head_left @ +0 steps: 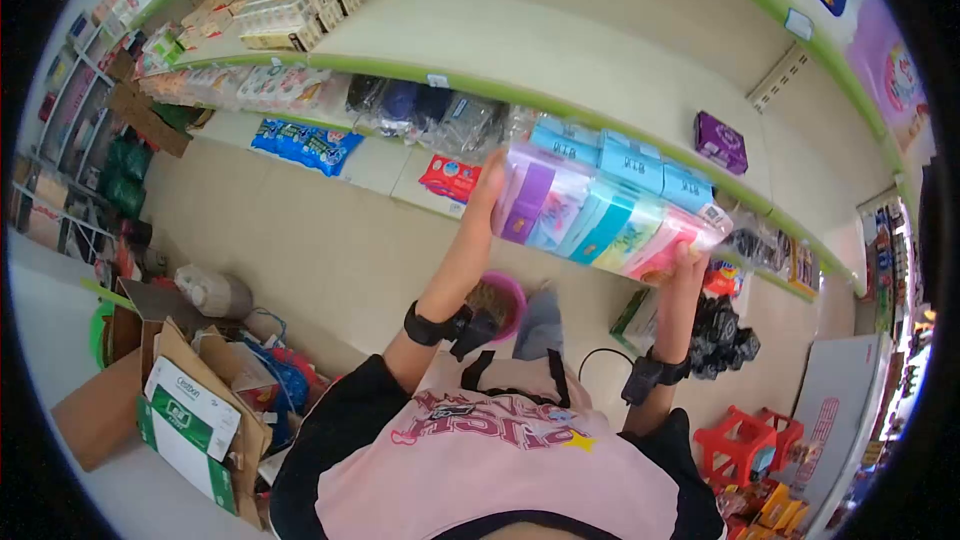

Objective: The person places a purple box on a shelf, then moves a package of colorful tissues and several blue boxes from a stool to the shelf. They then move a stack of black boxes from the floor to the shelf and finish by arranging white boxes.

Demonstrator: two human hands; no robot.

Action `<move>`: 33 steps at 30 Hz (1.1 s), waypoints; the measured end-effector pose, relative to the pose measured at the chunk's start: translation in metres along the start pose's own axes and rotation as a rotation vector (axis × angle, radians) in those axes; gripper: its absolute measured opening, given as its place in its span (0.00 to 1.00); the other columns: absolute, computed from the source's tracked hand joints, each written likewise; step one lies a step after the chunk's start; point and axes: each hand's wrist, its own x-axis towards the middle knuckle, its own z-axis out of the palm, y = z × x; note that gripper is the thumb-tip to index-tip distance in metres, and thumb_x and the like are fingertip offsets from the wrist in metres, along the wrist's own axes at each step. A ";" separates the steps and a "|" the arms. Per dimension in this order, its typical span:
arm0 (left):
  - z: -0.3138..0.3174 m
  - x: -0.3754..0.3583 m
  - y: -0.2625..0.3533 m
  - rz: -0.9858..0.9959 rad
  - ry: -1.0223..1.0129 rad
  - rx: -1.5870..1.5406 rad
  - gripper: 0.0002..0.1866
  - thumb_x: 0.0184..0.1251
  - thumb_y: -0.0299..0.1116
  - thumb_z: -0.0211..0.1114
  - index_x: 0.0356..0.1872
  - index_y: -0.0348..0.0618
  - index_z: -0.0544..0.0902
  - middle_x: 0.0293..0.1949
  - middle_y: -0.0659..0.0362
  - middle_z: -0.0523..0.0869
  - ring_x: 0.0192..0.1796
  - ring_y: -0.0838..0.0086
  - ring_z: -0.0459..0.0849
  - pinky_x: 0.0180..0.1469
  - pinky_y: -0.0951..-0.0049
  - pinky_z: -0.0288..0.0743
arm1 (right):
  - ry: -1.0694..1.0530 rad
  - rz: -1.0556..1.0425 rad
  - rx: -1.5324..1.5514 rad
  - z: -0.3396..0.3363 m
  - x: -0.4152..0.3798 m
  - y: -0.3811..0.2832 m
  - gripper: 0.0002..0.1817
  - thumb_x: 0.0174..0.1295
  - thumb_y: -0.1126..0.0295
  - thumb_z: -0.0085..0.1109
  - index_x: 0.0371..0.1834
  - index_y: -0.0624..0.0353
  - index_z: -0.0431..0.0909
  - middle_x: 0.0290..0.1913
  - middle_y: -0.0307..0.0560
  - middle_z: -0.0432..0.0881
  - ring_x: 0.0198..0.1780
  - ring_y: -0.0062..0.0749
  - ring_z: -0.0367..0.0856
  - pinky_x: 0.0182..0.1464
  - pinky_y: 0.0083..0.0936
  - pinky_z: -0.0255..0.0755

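Between my hands is a clear-wrapped multipack of tissues (598,225) with purple, teal, yellow and pink sections, tilted in front of the shelves. My left hand (490,180) grips its purple end. At the pink end, my right hand (684,262) presses its fingers against the wrap. Light blue packs (567,142) sit on the lower shelf just behind the multipack, partly hidden by it. A red packet (449,179) lies lower down, left of my left hand.
A purple box (720,142) and stacked cream boxes (300,10) stand on the upper shelf (520,35). Blue packets (305,143) lie on the bottom shelf. Cardboard boxes (190,420), a pink bucket (512,305), black bags (722,338) and red stools (737,445) are on the floor.
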 end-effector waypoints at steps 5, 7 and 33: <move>0.042 0.103 0.009 -0.134 0.044 -0.093 0.30 0.75 0.54 0.37 0.58 0.39 0.74 0.51 0.58 0.81 0.53 0.75 0.77 0.59 0.73 0.65 | -0.040 0.022 -0.068 0.016 0.127 -0.013 0.42 0.63 0.58 0.60 0.74 0.62 0.47 0.70 0.49 0.59 0.68 0.34 0.58 0.70 0.30 0.50; 0.052 0.144 0.008 -0.080 0.079 -0.105 0.29 0.74 0.54 0.38 0.54 0.40 0.76 0.46 0.59 0.84 0.49 0.76 0.80 0.56 0.74 0.68 | -0.137 0.110 0.091 0.021 0.171 -0.010 0.42 0.64 0.56 0.58 0.74 0.63 0.47 0.69 0.50 0.59 0.68 0.34 0.59 0.70 0.29 0.50; -0.049 0.326 -0.036 0.030 0.033 0.292 0.29 0.58 0.56 0.66 0.39 0.34 0.81 0.32 0.57 0.84 0.34 0.75 0.82 0.36 0.73 0.75 | 0.071 0.209 0.028 0.145 0.277 -0.002 0.39 0.65 0.59 0.56 0.70 0.71 0.50 0.64 0.62 0.67 0.64 0.40 0.68 0.65 0.29 0.61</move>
